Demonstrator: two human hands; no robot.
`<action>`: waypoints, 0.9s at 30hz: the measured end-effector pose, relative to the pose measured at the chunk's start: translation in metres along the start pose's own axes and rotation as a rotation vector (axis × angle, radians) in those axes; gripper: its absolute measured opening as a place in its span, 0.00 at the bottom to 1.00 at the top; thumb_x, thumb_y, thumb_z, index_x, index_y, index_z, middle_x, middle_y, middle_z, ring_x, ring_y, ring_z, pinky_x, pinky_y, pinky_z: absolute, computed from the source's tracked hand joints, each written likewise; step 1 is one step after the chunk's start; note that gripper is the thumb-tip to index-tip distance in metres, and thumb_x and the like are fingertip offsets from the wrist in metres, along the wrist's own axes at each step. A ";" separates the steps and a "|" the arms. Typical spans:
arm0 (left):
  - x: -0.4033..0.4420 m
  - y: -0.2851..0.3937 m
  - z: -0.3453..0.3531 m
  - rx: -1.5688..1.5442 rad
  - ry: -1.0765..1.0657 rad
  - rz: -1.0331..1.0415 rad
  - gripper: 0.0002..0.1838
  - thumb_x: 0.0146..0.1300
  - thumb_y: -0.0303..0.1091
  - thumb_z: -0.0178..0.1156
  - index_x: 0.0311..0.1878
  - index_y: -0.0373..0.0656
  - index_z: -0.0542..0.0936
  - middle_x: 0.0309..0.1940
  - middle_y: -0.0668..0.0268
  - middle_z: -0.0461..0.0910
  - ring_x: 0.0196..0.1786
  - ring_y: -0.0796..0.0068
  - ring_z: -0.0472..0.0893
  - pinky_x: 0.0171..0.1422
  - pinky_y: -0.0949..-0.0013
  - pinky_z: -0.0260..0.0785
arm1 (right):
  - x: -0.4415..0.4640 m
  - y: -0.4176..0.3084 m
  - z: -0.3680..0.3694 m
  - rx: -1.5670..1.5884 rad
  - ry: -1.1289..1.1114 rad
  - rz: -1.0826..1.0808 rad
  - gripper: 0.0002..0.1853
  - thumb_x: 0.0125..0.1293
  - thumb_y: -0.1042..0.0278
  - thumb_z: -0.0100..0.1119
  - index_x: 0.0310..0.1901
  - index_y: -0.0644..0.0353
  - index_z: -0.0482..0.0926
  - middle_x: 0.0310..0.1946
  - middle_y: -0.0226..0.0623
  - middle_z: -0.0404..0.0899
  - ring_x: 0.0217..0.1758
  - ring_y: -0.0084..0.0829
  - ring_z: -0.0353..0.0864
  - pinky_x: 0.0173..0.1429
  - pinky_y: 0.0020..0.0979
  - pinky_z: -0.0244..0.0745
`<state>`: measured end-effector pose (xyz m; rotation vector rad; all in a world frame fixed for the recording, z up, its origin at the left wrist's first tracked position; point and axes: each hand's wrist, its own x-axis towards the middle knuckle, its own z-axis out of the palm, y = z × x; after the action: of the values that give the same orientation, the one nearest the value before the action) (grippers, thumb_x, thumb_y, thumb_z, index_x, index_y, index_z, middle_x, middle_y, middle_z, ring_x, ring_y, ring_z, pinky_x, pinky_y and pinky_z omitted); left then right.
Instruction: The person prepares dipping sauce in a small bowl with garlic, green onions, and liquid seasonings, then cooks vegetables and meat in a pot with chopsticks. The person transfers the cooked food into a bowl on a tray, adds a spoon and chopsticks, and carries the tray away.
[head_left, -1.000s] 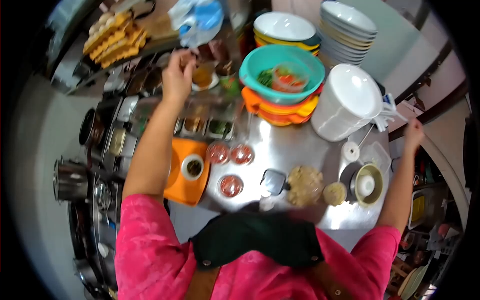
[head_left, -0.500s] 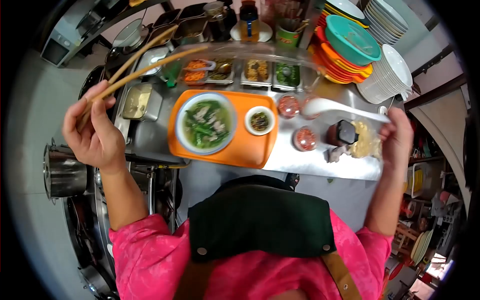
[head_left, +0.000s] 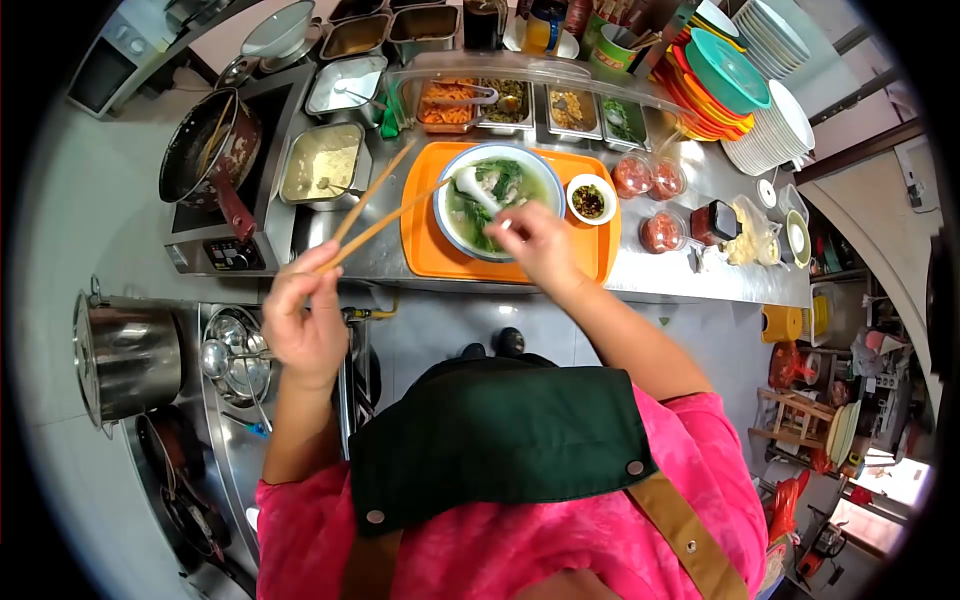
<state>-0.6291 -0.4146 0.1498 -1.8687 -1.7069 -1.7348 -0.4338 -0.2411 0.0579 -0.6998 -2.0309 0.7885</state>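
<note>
My left hand [head_left: 305, 318] is closed around a pair of wooden chopsticks [head_left: 385, 213], whose tips are apart and reach toward the bowl's left edge. My right hand [head_left: 540, 243] pinches a white soup spoon [head_left: 480, 192]. The spoon's head is over or in the soup; I cannot tell how deep. Leafy greens and pale meat pieces lie in the broth of the blue-rimmed bowl [head_left: 500, 149]. Under it is an orange tray [head_left: 424, 248], which also bears a small white dish [head_left: 590, 179] of dark dipping sauce, right of the bowl.
Metal trays of shredded carrot [head_left: 446, 105] and other toppings line the back behind a clear cover. Red-filled tubs [head_left: 661, 231] and a dark jar [head_left: 715, 222] stand right. Stacked white plates [head_left: 765, 145] sit farther right. A pan [head_left: 200, 150] rests on the left cooker [head_left: 240, 252].
My right hand has brought the spoon from the far right to the bowl. My left hand has moved right and down with the chopsticks. The view has shifted.
</note>
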 end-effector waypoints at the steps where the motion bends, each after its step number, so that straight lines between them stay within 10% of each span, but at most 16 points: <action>1: -0.005 -0.002 0.004 0.055 -0.022 0.014 0.11 0.61 0.16 0.47 0.44 0.37 0.62 0.44 0.44 0.73 0.46 0.61 0.77 0.45 0.71 0.73 | -0.009 -0.005 0.003 -0.015 -0.088 -0.041 0.11 0.48 0.67 0.67 0.31 0.60 0.78 0.23 0.37 0.73 0.24 0.33 0.73 0.28 0.29 0.69; 6: -0.020 0.005 0.043 0.087 -0.169 0.215 0.10 0.50 0.16 0.57 0.37 0.35 0.75 0.41 0.56 0.78 0.38 0.61 0.79 0.42 0.66 0.72 | -0.027 -0.038 -0.008 0.087 -0.212 -0.018 0.15 0.52 0.64 0.65 0.40 0.62 0.77 0.24 0.36 0.71 0.28 0.32 0.73 0.33 0.30 0.70; 9: -0.025 0.003 0.084 -0.167 -0.337 0.394 0.11 0.48 0.18 0.58 0.37 0.37 0.75 0.46 0.56 0.75 0.41 0.60 0.78 0.45 0.64 0.71 | -0.059 -0.035 0.003 1.143 -0.342 0.464 0.21 0.66 0.55 0.47 0.50 0.65 0.72 0.38 0.36 0.74 0.40 0.29 0.74 0.46 0.27 0.68; 13: -0.041 -0.005 0.125 -0.160 -0.559 0.418 0.13 0.49 0.20 0.57 0.40 0.39 0.75 0.49 0.55 0.72 0.46 0.59 0.75 0.51 0.62 0.69 | -0.042 -0.033 -0.031 1.323 -0.074 0.750 0.15 0.69 0.61 0.40 0.42 0.66 0.71 0.44 0.44 0.73 0.43 0.34 0.77 0.50 0.32 0.71; 16: -0.057 -0.051 0.113 0.164 -0.240 0.004 0.17 0.51 0.23 0.57 0.47 0.38 0.71 0.52 0.54 0.68 0.53 0.59 0.70 0.55 0.64 0.66 | -0.054 0.037 -0.078 0.625 0.219 0.778 0.11 0.68 0.66 0.42 0.36 0.64 0.73 0.34 0.39 0.75 0.24 0.26 0.73 0.34 0.26 0.71; 18: -0.070 -0.103 0.105 0.210 -0.105 -0.466 0.18 0.53 0.26 0.57 0.48 0.36 0.69 0.51 0.53 0.68 0.52 0.58 0.71 0.52 0.65 0.66 | -0.077 0.103 -0.095 -0.092 0.328 0.473 0.10 0.62 0.74 0.49 0.43 0.65 0.75 0.32 0.39 0.72 0.32 0.30 0.72 0.39 0.28 0.68; 22: -0.084 -0.184 0.125 -0.028 -0.109 -1.062 0.15 0.56 0.30 0.58 0.45 0.33 0.71 0.42 0.54 0.76 0.43 0.56 0.77 0.44 0.65 0.68 | -0.098 0.147 -0.085 -0.318 0.296 0.530 0.12 0.59 0.74 0.51 0.45 0.63 0.76 0.34 0.45 0.75 0.37 0.38 0.75 0.44 0.32 0.70; 27: -0.065 -0.176 0.142 0.278 -0.287 -0.901 0.14 0.56 0.34 0.58 0.39 0.32 0.73 0.35 0.49 0.79 0.39 0.57 0.79 0.43 0.64 0.68 | -0.085 0.129 -0.080 -0.199 0.168 0.891 0.21 0.55 0.59 0.59 0.44 0.66 0.72 0.35 0.53 0.78 0.39 0.47 0.78 0.44 0.38 0.72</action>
<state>-0.6468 -0.2940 -0.0512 -1.3427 -3.0324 -1.2942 -0.2989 -0.1961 -0.0420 -1.7782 -1.6128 0.9629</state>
